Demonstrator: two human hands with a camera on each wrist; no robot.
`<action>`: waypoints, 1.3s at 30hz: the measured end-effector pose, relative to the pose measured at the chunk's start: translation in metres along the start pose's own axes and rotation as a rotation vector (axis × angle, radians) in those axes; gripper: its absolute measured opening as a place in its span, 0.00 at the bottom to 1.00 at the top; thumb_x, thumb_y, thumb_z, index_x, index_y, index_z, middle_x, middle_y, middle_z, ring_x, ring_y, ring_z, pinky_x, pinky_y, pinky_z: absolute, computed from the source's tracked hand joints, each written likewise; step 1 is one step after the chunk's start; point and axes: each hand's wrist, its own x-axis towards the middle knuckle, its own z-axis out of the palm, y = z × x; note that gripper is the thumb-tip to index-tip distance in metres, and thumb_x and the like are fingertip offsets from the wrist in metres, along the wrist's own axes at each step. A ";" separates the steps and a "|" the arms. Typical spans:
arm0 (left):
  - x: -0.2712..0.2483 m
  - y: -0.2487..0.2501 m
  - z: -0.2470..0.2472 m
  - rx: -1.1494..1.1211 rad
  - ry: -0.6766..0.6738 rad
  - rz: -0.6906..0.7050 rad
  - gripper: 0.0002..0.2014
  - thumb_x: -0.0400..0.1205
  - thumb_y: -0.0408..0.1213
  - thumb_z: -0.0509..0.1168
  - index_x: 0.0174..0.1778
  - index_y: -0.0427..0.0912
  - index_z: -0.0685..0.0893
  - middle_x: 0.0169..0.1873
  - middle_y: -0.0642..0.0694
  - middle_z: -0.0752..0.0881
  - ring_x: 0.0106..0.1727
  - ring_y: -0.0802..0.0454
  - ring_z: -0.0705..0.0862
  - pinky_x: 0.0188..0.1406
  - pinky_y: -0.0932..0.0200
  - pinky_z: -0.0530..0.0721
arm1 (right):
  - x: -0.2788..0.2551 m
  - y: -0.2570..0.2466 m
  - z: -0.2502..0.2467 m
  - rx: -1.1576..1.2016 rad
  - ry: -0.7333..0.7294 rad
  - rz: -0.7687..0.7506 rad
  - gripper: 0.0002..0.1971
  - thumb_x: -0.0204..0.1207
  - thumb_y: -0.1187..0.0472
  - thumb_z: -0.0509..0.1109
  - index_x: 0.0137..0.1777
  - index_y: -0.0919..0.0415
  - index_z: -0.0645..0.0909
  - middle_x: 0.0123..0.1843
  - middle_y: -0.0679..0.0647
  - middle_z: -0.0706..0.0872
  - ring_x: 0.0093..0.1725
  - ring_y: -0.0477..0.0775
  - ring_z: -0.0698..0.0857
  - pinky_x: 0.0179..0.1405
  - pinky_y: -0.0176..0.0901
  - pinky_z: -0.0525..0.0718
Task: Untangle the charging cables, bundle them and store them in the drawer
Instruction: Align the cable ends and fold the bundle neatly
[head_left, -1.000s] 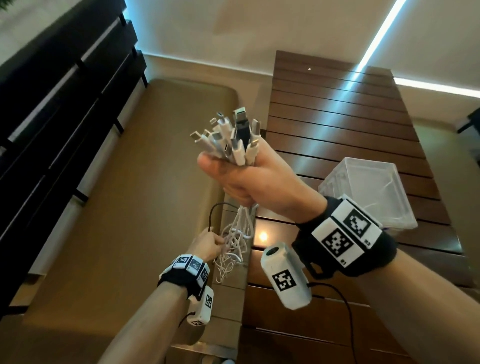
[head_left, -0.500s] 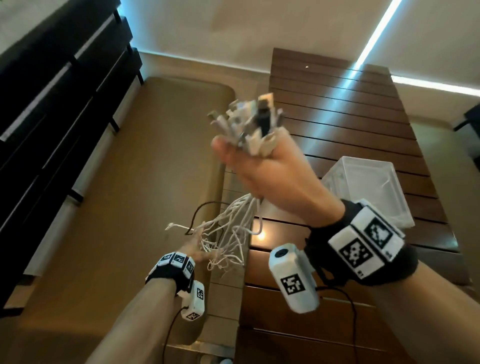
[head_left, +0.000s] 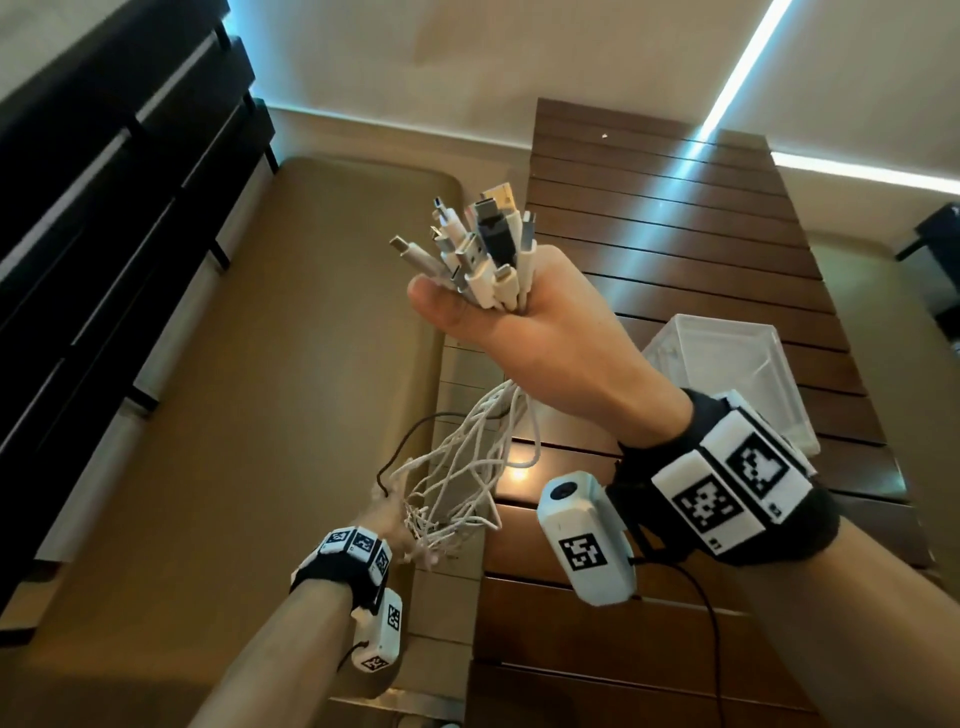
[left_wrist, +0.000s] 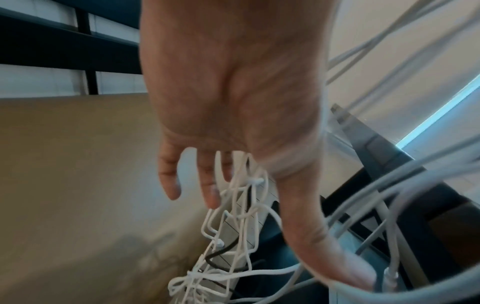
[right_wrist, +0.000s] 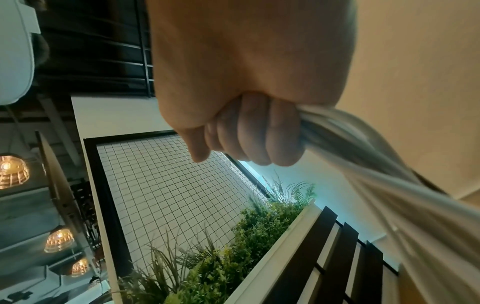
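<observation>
My right hand is raised in a fist round a bunch of charging cables, and their plugs stick up above the thumb. Most plugs are white or silver, one is black. The white cords and one thin black one hang from the fist in a loose tangle. Lower down, my left hand reaches into that tangle. In the left wrist view its fingers are straight and spread, with cords running between them. The right wrist view shows curled fingers clamping the blurred cords.
A clear plastic box stands on the dark slatted wooden table at right. Left of the table lies a tan padded bench with a dark slatted backrest. A pale strip runs between bench and table.
My left hand let go of the cords it held and slid down and left, fingers now spread through them. The hanging strands fanned out. The right fist swayed with the plugs.
</observation>
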 end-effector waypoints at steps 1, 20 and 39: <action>0.000 -0.001 -0.001 -0.060 -0.001 0.042 0.68 0.64 0.39 0.85 0.87 0.61 0.39 0.87 0.41 0.50 0.84 0.34 0.61 0.78 0.33 0.67 | 0.000 0.002 -0.002 -0.011 0.010 0.001 0.22 0.84 0.52 0.69 0.31 0.64 0.74 0.28 0.65 0.72 0.29 0.66 0.71 0.30 0.56 0.71; -0.014 -0.008 0.012 -0.034 0.246 0.000 0.35 0.91 0.43 0.56 0.88 0.57 0.41 0.79 0.28 0.69 0.48 0.44 0.87 0.56 0.43 0.89 | -0.001 0.007 -0.003 -0.084 0.014 -0.013 0.22 0.83 0.52 0.70 0.27 0.53 0.72 0.25 0.55 0.73 0.26 0.58 0.73 0.27 0.50 0.73; -0.031 0.013 0.006 -0.579 0.470 0.020 0.17 0.82 0.21 0.66 0.48 0.50 0.91 0.45 0.49 0.90 0.29 0.62 0.87 0.30 0.67 0.87 | 0.001 0.030 0.014 -0.326 0.154 -0.016 0.29 0.83 0.47 0.69 0.20 0.48 0.65 0.16 0.44 0.67 0.20 0.47 0.71 0.22 0.34 0.68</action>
